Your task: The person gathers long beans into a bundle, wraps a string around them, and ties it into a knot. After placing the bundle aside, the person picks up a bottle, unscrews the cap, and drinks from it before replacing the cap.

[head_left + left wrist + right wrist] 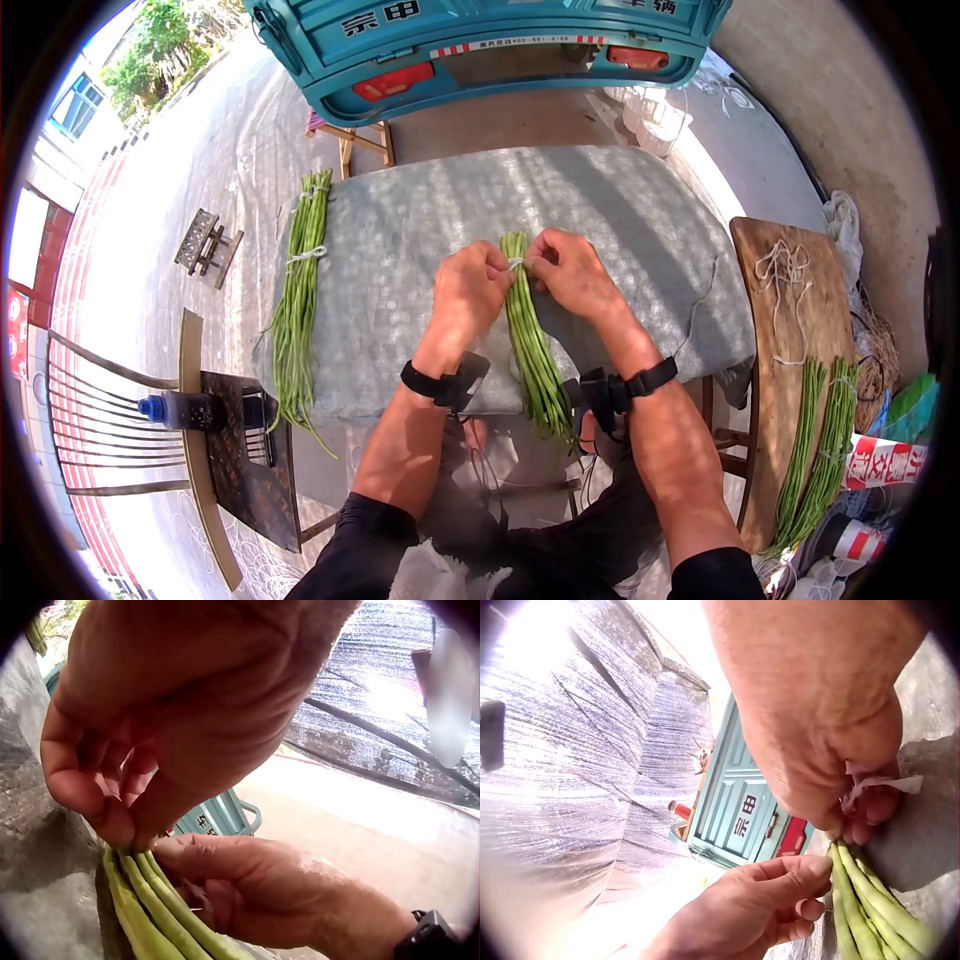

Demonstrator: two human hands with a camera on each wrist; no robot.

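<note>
A bundle of long green beans lies across the cloth-covered table in front of me, its lower ends hanging over the near edge. White string goes round it close to its top. My left hand pinches the string at the left side of the bundle, thumb against forefinger. From the right, my right hand holds the string too; a loose white end sticks out between its curled fingers in the right wrist view. The fingers hide most of the tie.
Another tied bean bundle lies along the table's left edge. On a wooden bench at right are loose white strings and more bean bundles. A chair with a blue-capped bottle stands left; a teal truck is beyond.
</note>
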